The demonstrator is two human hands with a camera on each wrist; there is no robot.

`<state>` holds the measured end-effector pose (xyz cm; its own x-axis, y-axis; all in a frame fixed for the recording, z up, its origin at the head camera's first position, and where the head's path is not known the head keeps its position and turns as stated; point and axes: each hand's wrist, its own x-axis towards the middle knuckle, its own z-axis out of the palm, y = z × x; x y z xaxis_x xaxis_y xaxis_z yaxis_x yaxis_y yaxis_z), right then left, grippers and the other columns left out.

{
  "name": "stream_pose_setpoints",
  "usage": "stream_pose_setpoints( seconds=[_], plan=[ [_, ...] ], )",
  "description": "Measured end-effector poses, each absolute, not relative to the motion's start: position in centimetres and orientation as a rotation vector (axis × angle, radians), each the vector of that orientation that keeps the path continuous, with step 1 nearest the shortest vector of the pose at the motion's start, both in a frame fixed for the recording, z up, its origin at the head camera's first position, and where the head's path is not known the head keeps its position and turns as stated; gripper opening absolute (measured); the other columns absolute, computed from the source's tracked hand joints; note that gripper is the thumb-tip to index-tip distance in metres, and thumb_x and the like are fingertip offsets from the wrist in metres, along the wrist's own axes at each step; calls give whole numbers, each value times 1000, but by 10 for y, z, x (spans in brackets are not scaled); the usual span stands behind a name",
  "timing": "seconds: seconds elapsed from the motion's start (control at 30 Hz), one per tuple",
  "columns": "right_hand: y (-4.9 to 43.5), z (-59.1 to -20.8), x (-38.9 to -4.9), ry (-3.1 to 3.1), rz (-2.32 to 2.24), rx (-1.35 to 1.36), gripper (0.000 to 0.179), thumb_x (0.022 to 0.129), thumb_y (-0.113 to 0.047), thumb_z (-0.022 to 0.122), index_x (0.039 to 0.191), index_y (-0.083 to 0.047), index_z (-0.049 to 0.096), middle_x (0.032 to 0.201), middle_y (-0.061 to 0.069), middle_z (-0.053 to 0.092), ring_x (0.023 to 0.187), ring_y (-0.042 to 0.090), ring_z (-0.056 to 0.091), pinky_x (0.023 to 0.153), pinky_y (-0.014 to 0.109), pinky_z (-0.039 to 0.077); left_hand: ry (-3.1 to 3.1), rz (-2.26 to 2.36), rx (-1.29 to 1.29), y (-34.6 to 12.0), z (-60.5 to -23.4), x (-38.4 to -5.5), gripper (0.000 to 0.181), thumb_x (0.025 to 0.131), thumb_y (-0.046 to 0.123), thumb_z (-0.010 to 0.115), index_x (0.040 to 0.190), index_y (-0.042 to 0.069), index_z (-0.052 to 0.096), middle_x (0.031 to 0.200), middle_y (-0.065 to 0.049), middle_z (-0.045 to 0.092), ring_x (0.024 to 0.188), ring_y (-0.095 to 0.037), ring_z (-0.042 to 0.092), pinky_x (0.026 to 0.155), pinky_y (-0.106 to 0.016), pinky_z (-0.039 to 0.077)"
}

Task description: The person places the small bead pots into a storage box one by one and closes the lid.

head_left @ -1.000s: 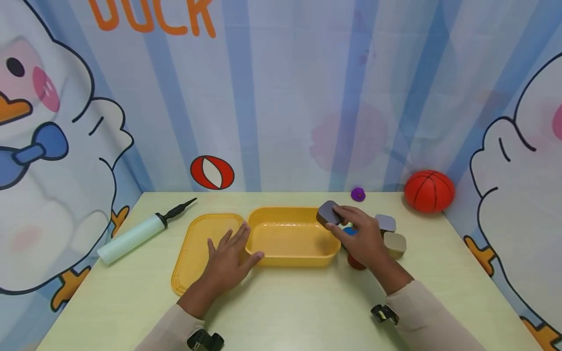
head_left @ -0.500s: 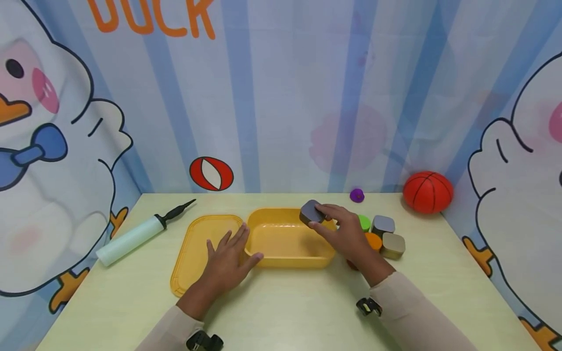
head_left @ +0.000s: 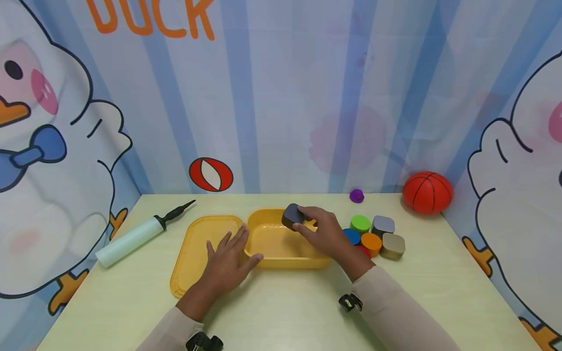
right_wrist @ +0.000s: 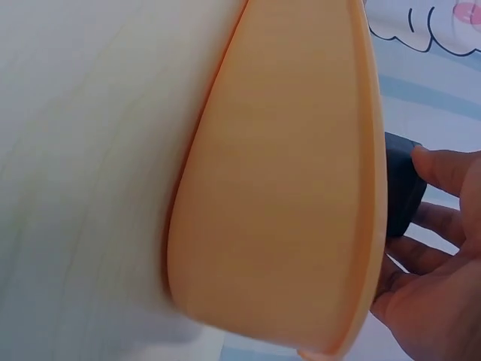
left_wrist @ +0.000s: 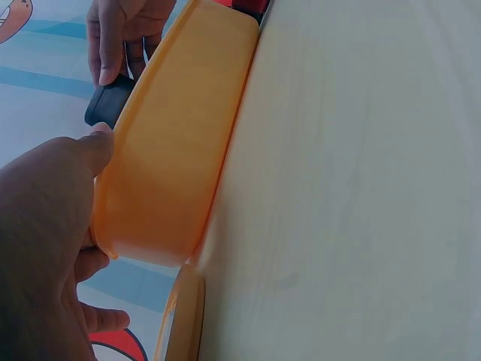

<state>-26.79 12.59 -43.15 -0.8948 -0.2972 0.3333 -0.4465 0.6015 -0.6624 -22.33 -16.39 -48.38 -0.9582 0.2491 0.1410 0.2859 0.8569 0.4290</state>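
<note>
My right hand (head_left: 327,234) pinches a dark grey block (head_left: 291,217) with rounded corners between thumb and fingers. It is held over the yellow plastic box (head_left: 272,246), above the back half of its opening. In the right wrist view the same block (right_wrist: 403,184) shows partly behind the box wall (right_wrist: 278,180). My left hand (head_left: 226,263) rests at the box's left end with fingers spread and fairly straight, its thumb (left_wrist: 94,147) against the rim. Beneath that hand lies the yellow lid (head_left: 190,268), flat on the table and partly covered.
Right of the box stand round green (head_left: 360,223), blue (head_left: 352,236), orange (head_left: 371,243) and red (head_left: 363,250) pieces, plus grey (head_left: 383,224) and beige (head_left: 392,245) blocks. Further off are a small purple object (head_left: 356,196), a red ball (head_left: 428,192) and a pale green pump (head_left: 131,241).
My right hand has carried the dark grey block leftward, from the box's right end to over its middle. The round pieces it covered now show. My left hand stays in place.
</note>
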Motion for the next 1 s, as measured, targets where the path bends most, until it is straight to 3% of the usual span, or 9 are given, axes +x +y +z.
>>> stream_pose_setpoints(
  seconds=[0.47,1.0],
  plan=[
    [101,-438,-277,-2774,1226,664,51,102,-12,78,151,-4,66,148,18,70,121,36,71,102,50,63,-2927,-731,-446,-162,-484,-221,88,107,65,58,173,13,32,183,-2,27,166,-50,30,121,-92,3],
    [70,-445,-293,-2904,1260,679,54,103,-7,76,154,-3,61,155,18,65,135,39,66,114,54,56,-2945,-702,-436,-163,-484,-222,88,108,66,55,174,13,31,183,-2,25,166,-49,28,121,-92,2]
  ],
)
